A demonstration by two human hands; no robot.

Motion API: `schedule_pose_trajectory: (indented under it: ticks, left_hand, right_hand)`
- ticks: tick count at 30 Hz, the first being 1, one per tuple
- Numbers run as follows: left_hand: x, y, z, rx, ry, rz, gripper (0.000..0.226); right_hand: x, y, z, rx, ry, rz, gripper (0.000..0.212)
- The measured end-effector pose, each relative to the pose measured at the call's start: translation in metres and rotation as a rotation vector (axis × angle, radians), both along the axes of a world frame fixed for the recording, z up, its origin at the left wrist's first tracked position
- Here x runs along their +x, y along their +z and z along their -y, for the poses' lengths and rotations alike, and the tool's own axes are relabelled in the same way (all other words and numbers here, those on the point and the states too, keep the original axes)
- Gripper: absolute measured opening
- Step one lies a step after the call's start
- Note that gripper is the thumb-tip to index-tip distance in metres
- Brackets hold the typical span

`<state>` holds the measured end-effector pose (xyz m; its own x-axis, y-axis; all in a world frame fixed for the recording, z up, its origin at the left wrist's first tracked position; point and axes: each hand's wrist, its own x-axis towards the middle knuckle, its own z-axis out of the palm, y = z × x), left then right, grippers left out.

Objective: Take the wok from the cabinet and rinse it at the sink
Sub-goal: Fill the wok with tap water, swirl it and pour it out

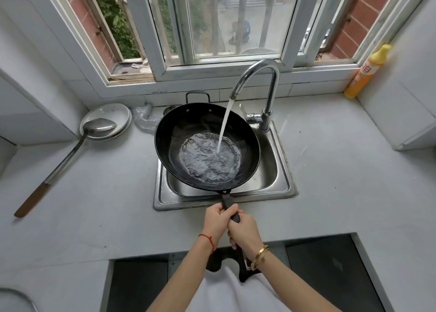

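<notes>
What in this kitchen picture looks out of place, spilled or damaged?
Nothing looks spilled or broken. The faucet runs into the wok, held over the sink by the left hand and right hand. Only the ladle lies askew, its bowl resting on a plate.

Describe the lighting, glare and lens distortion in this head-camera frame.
Head view: soft daylight from the window, shadows faint; wide-angle lens bows the window frame and the grey countertop edges; glare glints on the curved chrome faucet and on rippling water in the black round wok; both hands, left hand and right hand, on its dark handle look sharp; street beyond the glass is hazy.
</notes>
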<state>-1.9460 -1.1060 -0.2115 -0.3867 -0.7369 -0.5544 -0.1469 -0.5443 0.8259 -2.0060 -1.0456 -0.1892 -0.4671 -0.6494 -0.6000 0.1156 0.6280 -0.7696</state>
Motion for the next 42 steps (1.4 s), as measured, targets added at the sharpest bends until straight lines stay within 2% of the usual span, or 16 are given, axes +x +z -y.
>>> schedule_pose_trajectory:
  ticks: [5, 13, 17, 22, 32, 36, 42]
  left_hand:
    - [0.006, 0.007, 0.003, 0.044, 0.037, -0.005, 0.014]
    - [0.008, 0.014, 0.000, 0.209, 0.013, -0.182, 0.011]
    - [0.004, 0.009, -0.004, 0.226, -0.010, -0.189, 0.008]
    - [0.001, 0.005, -0.008, 0.102, -0.041, -0.069, 0.011]
    - [0.000, 0.008, -0.005, -0.002, 0.076, 0.038, 0.014]
    - [0.003, 0.014, -0.002, 0.023, 0.092, 0.004, 0.013]
    - [0.003, 0.017, -0.002, 0.127, 0.054, -0.107, 0.014]
  right_hand:
    - [0.008, 0.010, 0.007, 0.003, 0.010, -0.024, 0.015]
    - [0.010, 0.015, 0.002, 0.010, 0.060, -0.197, 0.010]
    - [0.007, 0.014, -0.006, 0.012, 0.073, -0.265, 0.011]
    - [0.002, 0.008, -0.010, 0.007, 0.069, -0.196, 0.015]
    - [-0.004, 0.010, 0.000, 0.009, 0.055, 0.011, 0.014]
    - [0.000, 0.015, 0.005, 0.009, 0.053, -0.014, 0.015]
    - [0.004, 0.016, 0.006, 0.006, 0.064, -0.155, 0.013]
